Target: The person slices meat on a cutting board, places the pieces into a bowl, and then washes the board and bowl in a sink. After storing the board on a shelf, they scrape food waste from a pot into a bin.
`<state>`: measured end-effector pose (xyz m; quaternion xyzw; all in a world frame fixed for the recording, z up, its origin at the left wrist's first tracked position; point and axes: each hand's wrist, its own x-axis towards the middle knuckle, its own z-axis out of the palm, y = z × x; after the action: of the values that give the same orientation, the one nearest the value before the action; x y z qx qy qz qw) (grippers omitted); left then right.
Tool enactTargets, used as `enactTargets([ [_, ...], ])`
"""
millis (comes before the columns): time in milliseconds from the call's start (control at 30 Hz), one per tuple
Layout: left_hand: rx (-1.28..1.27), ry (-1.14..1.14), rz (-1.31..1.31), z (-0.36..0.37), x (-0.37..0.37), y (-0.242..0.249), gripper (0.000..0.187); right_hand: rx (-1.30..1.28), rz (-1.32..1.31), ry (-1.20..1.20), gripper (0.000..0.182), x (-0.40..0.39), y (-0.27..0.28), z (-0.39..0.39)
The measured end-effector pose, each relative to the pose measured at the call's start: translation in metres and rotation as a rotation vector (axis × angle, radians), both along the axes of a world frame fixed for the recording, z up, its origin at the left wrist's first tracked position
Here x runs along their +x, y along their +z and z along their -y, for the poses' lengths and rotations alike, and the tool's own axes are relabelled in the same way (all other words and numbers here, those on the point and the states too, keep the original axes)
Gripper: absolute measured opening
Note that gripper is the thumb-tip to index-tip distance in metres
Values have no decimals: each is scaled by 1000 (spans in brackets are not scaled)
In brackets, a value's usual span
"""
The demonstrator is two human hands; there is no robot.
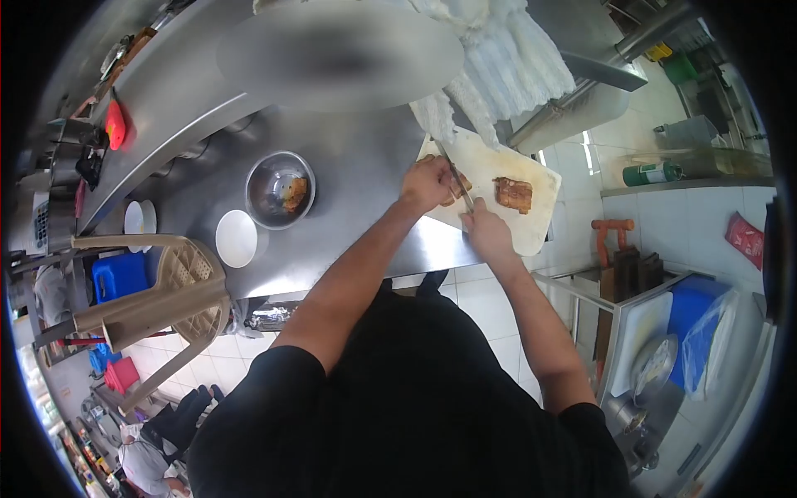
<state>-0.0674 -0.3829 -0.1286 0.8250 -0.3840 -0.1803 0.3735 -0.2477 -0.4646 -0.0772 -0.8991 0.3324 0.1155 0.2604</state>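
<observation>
My right hand (488, 232) is closed round the handle of a knife (462, 184), whose blade points away from me across the white cutting board (538, 228). Under and beside the blade lies a browned piece of meat (451, 197), partly hidden by my fingers. My left hand (427, 183) grips this piece from the left, its fingers close to the blade. To the right on the board rests a second browned piece of meat (514, 195). A steel bowl (257, 181) further left holds some browned food (294, 193).
A white bowl (237, 238) stands near the steel counter's (357, 216) front edge. White cloths (506, 62) hang beyond the board. A beige plastic chair (158, 307) is at the left. At lower left a person (149, 456) is nearby. A rack with boards (639, 332) stands right.
</observation>
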Motion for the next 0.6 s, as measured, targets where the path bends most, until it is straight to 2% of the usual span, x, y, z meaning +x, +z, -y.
enactTargets([
  [267, -64, 34, -26, -2, -1, 2, 18, -37, 30, 15, 36, -10, 6, -2],
  [367, 5, 23, -82, -4, 2, 9, 22, -62, -5, 1, 36, -21, 21, -6],
  [600, -98, 43, -152, -28, 3, 1, 23, -126, -44, -4, 36, -48, 50, -19],
])
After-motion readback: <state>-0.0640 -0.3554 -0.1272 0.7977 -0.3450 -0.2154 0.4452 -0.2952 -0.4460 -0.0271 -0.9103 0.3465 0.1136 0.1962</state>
